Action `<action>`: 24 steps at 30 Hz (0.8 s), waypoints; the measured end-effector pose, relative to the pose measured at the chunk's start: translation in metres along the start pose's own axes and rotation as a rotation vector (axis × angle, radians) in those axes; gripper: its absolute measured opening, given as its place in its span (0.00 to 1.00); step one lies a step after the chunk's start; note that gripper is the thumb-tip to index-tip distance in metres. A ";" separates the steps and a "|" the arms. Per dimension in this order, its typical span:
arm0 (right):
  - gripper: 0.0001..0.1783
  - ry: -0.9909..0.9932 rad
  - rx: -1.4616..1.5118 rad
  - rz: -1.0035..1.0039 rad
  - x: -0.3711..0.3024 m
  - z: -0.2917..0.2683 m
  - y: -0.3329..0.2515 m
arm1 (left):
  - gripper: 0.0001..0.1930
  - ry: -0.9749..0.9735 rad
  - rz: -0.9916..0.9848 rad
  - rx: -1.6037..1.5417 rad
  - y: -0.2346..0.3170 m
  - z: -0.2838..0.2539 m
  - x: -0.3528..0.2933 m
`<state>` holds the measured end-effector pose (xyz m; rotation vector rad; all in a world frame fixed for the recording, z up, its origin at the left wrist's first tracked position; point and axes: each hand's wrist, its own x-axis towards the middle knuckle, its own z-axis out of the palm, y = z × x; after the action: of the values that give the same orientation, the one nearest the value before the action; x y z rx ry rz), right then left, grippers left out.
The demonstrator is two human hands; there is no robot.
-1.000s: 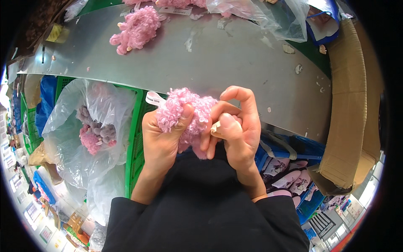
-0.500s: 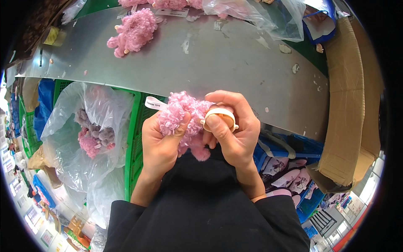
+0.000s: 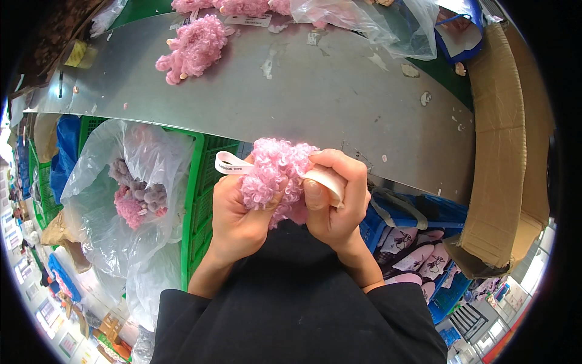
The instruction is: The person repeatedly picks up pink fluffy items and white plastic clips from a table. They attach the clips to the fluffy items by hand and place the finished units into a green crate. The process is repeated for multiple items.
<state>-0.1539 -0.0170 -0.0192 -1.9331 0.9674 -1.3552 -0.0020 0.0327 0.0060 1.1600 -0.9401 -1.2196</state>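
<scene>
Between my hands, in front of my chest, is a curly pink plush toy [image 3: 274, 162] with a white loop label [image 3: 233, 163] sticking out on its left. My left hand [image 3: 239, 221] is closed around the toy's left side, thumb pressed into the fur. In my right hand [image 3: 339, 209] is a cream cup-shaped piece [image 3: 328, 182], pinched between thumb and fingers against the toy's right side. Its hollow is turned out of sight, and the contact between piece and fur is partly hidden by my fingers.
A grey metal table [image 3: 315, 97] spans the front, with another pink plush [image 3: 197, 51] on it. At left, a green crate [image 3: 193, 224] holds a clear bag [image 3: 97, 200] of pink and grey plush. A cardboard box [image 3: 494, 145] and blue crate [image 3: 445, 297] stand right.
My right hand has tilted the cream piece so its hollow no longer shows, and moved it slightly lower. My left hand and the plush have shifted a little right.
</scene>
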 end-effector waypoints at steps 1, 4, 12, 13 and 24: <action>0.17 0.010 -0.031 -0.024 0.000 0.001 0.000 | 0.07 -0.002 0.019 0.048 -0.001 0.000 0.001; 0.17 0.045 -0.105 -0.085 -0.001 0.006 0.003 | 0.08 0.030 0.103 0.085 0.000 0.006 0.005; 0.19 -0.042 0.062 -0.093 0.006 0.005 0.010 | 0.08 0.017 -0.026 -0.045 -0.002 0.001 0.002; 0.21 -0.078 0.101 -0.088 0.006 0.004 0.009 | 0.09 0.016 -0.026 -0.047 -0.004 -0.002 0.002; 0.10 0.008 0.418 0.076 0.008 0.001 0.023 | 0.09 -0.052 -0.152 -0.116 -0.005 -0.007 0.006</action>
<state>-0.1564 -0.0367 -0.0328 -1.5630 0.6858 -1.3925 0.0044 0.0284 -0.0005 1.1279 -0.8197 -1.4144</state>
